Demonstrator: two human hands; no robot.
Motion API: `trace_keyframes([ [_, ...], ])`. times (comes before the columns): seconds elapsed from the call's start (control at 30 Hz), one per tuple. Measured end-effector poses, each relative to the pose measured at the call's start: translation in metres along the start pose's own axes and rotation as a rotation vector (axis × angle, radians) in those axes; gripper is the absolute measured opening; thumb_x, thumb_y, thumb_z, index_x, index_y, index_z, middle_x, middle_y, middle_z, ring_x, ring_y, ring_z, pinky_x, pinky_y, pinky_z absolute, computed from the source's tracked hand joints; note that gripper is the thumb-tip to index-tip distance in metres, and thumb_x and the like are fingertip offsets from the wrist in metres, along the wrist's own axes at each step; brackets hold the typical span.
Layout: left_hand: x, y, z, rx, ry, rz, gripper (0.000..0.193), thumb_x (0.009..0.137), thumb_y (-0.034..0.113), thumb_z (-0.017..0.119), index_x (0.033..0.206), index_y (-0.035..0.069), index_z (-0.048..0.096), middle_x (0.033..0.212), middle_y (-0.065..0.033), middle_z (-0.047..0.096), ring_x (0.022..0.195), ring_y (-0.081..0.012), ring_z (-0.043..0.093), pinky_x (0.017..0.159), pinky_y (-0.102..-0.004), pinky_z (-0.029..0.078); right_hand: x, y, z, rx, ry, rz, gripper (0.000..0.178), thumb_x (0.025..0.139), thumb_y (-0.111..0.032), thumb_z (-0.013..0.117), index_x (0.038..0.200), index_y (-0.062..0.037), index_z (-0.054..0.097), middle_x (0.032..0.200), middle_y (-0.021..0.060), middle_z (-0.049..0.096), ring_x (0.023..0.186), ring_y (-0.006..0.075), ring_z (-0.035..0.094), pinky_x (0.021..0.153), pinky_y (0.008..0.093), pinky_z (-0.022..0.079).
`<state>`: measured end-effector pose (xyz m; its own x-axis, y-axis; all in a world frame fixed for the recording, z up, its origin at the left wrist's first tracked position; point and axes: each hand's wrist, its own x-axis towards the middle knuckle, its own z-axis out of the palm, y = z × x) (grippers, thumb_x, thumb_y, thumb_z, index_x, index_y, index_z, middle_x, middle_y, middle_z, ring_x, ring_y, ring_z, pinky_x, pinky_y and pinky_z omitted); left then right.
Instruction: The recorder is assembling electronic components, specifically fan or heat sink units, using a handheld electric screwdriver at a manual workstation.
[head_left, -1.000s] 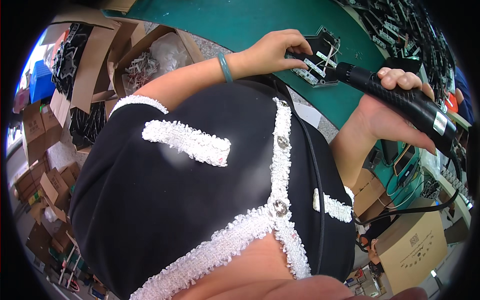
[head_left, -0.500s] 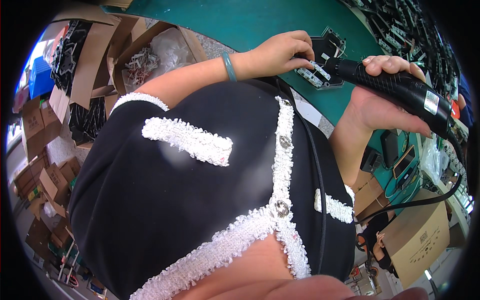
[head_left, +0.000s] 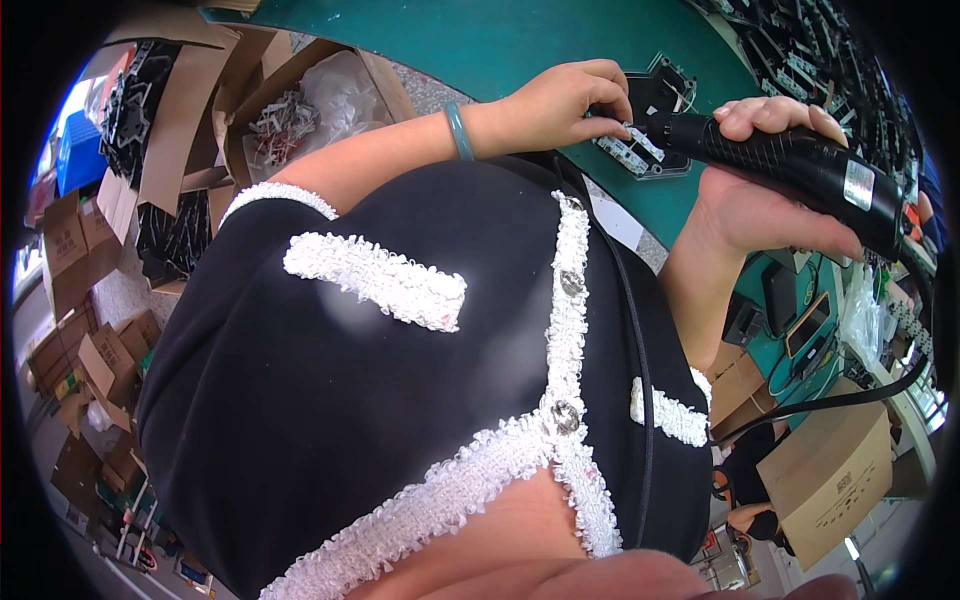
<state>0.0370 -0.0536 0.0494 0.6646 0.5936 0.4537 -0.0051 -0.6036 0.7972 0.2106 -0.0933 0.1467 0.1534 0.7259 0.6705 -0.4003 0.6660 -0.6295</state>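
My right hand (head_left: 745, 205) grips a black corded electric screwdriver (head_left: 770, 167), with its fingers over the top and the thumb below. The narrow end of the screwdriver points left, over a black plastic housing (head_left: 652, 92) on the green table. White and metal terminal strips (head_left: 622, 154) lie along the near side of the housing. At the housing's left edge is my left hand (head_left: 560, 103), thumb and fingers bent together in a pinch by the strips. What sits between those fingertips is hidden. The screwdriver's bit and its contact point are too small to make out.
The green table (head_left: 480, 40) stretches across the top. Many similar black and metal parts (head_left: 800, 60) are heaped at the far right. A screwdriver cord (head_left: 850, 403) loops down on the right. An open cardboard box (head_left: 375, 85) with bagged parts stands at left; another box (head_left: 830, 480) is lower right.
The screwdriver and my right hand have shifted slightly, with the tool's rear end a little lower. My left hand stays at the housing, almost unmoved.
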Motion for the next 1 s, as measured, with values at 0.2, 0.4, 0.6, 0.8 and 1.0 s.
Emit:
trace_keyframes([
  [0.2, 0.002, 0.002, 0.002, -0.023, 0.007, -0.001, 0.018, 0.078, 0.015, 0.074, 0.086, 0.001, 0.065, 0.093, -0.0103, 0.059, 0.083, -0.0275, 0.061, 0.074, -0.0356, 0.05, 0.006, 0.001, 0.003, -0.074, -0.073, 0.178, 0.11, 0.056, -0.097, 0.031, 0.111, -0.0044, 0.056, 0.084, 0.013, 0.06, 0.065, 0.0234, 0.058, 0.063, 0.0376, 0.05],
  [0.4, -0.005, 0.005, -0.002, -0.051, -0.018, 0.019, 0.021, 0.078, 0.011, 0.073, 0.093, 0.001, 0.061, 0.096, -0.0129, 0.058, 0.091, -0.0301, 0.058, 0.079, -0.0373, 0.048, -0.003, 0.006, 0.03, -0.22, -0.059, 0.127, 0.1, 0.06, -0.093, 0.037, 0.102, -0.0033, 0.05, 0.073, 0.0117, 0.055, 0.052, 0.0205, 0.054, 0.051, 0.0325, 0.05],
  [0.6, -0.006, 0.004, -0.002, -0.079, -0.02, -0.002, 0.019, 0.074, 0.006, 0.073, 0.09, 0.002, 0.063, 0.097, -0.0114, 0.058, 0.092, -0.0283, 0.058, 0.08, -0.0361, 0.048, -0.002, 0.0, 0.037, -0.274, 0.018, 0.251, 0.094, 0.064, -0.087, 0.048, 0.104, -0.0021, 0.05, 0.076, 0.0097, 0.056, 0.057, 0.0179, 0.057, 0.055, 0.0326, 0.051],
  [0.8, -0.005, 0.008, -0.007, 0.028, -0.001, 0.096, 0.017, 0.074, 0.004, 0.071, 0.089, 0.006, 0.065, 0.095, -0.0084, 0.058, 0.092, -0.0276, 0.058, 0.079, -0.0373, 0.048, -0.018, -0.085, 0.009, -0.089, 0.272, -0.046, 0.08, 0.063, -0.078, 0.066, 0.102, -0.0088, 0.054, 0.08, 0.0031, 0.051, 0.061, 0.0121, 0.048, 0.054, 0.0253, 0.042],
  [1.0, 0.025, 0.004, -0.084, 0.031, 0.208, 0.049, 0.014, 0.077, 0.003, 0.069, 0.091, 0.004, 0.067, 0.09, -0.008, 0.061, 0.086, -0.0217, 0.06, 0.076, -0.033, 0.048, -0.068, -0.14, -0.049, -0.245, 0.314, -0.098, 0.081, 0.08, -0.075, 0.05, 0.113, -0.0007, 0.049, 0.079, 0.0128, 0.055, 0.059, 0.0222, 0.054, 0.055, 0.0328, 0.047],
])
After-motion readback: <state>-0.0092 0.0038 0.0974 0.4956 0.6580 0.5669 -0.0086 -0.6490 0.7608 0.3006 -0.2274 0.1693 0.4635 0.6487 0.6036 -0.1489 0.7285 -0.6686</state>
